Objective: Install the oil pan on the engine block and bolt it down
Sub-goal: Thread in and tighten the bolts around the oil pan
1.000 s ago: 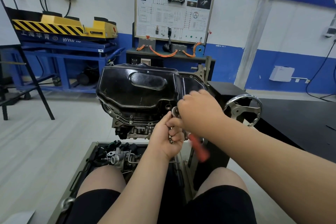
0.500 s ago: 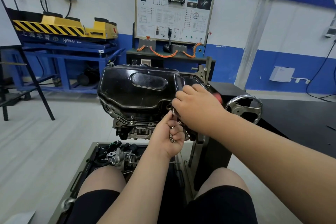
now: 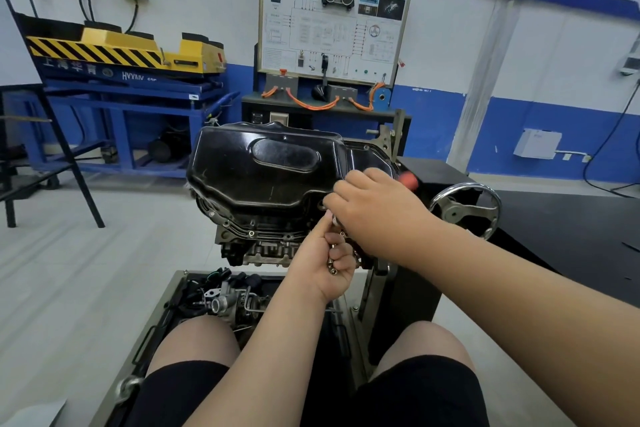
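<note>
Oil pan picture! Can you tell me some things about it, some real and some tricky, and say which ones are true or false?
1. The black oil pan sits on top of the engine block. True.
2. The left hand is empty. False: its curled fingers hold several small bolts.
3. The right hand holds a red-handled tool at the pan's near right edge. True.
4. The silver handwheel is on the left of the engine. False: it stands to the right of it, beyond the right hand.
</note>
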Demonstrator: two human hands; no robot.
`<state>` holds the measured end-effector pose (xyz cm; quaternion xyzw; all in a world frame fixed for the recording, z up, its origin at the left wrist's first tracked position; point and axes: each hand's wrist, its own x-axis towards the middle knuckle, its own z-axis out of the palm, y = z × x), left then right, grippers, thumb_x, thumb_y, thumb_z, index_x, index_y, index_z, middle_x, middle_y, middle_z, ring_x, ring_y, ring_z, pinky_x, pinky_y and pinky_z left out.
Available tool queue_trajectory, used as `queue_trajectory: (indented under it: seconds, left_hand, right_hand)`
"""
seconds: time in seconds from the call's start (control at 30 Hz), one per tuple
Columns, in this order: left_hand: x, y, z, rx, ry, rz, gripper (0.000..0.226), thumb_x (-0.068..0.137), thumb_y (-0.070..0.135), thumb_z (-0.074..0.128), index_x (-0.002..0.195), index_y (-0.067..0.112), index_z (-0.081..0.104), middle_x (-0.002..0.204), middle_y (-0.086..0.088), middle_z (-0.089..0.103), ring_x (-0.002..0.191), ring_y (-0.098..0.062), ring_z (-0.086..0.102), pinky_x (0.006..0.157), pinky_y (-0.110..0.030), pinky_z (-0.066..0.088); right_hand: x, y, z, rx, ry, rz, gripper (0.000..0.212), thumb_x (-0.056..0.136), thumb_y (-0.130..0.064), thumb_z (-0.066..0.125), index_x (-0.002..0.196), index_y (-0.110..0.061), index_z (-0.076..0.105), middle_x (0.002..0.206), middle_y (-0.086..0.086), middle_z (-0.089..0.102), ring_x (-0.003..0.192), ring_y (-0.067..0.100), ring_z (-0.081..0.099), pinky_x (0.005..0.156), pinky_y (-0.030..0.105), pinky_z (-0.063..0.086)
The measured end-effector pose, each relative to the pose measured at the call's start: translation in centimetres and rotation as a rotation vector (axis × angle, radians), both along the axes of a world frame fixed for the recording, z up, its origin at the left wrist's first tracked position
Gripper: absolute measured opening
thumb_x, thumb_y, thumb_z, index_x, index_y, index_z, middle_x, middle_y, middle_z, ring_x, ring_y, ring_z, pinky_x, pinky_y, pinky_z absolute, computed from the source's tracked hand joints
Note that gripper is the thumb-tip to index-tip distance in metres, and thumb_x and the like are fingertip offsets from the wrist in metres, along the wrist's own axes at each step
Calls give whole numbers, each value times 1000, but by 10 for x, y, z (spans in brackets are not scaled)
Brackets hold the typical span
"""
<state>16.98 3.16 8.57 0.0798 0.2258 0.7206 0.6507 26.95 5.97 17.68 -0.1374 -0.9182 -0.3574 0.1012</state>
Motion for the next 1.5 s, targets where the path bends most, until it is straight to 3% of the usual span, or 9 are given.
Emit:
queue_trajectory:
  seconds: [0.1,0.27,0.5,0.73,0.83,0.93,1.17,1.33,1.5]
  left_hand:
    - [0,0,1,24,-20,2,38,88,43,59,59,19,60,47,11,41,32,-1,29,26,-15,20]
    - [-5,-5,0,99,-34,-55,32,93,22,50,64,16,61,45,11,40,29,-1,30,25,-14,21]
    - [-2,-1,1,13,-16,0,43,91,39,58,53,17,58,45,10,39,31,-2,30,25,-16,21]
    - [-6,-8,-10,114,-33,-71,30,94,27,51,66,18,53,46,11,37,30,-1,30,24,-15,20]
    - [-6,-10,-8,136,-77,-53,33,88,27,54,58,14,59,44,11,35,29,-3,28,25,-14,19]
    - [-3,-8,-5,101,-70,-9,34,89,33,56,60,15,62,43,10,36,29,-3,28,26,-14,19]
    - [-10,-6,-4,101,3,-83,43,95,34,49,58,15,59,41,10,38,28,-2,31,25,-13,17]
    - [-8,-6,-2,23,5,-67,48,93,40,53,49,19,52,41,11,37,28,-3,30,25,-14,18]
    - [-6,-8,-3,78,-27,-96,48,93,45,50,55,18,60,44,11,38,29,-2,29,24,-14,19]
  right_hand:
    - [2,-1,1,-58,98,-60,27,94,-31,43,116,-18,52,110,-1,56,103,20,49,90,34,38]
    - [-6,-5,-2,-257,174,-331,58,87,-67,34,62,-17,48,57,-4,46,55,13,44,61,30,29]
    - [3,2,1,-14,19,33,30,93,-23,43,122,-21,52,119,-2,56,114,21,46,95,35,33]
    - [-6,0,-8,-236,141,-319,58,89,-66,30,63,-16,42,61,-5,49,58,14,42,78,34,32]
    - [-2,3,-6,-84,88,-45,26,93,-39,47,96,-15,58,95,-2,61,85,17,49,82,31,37]
    - [5,10,6,-10,13,87,31,92,-21,49,122,-19,55,113,0,58,108,22,49,93,36,39]
    - [-4,-10,-4,-104,72,-214,50,89,-62,36,67,-18,42,62,-7,38,73,18,47,72,33,26]
    - [0,-13,2,89,-14,45,49,86,-18,14,105,-18,60,101,-2,60,97,21,51,83,33,39]
    - [0,-7,-1,40,1,-98,34,94,-42,36,89,-18,60,88,-3,60,90,20,53,84,35,34]
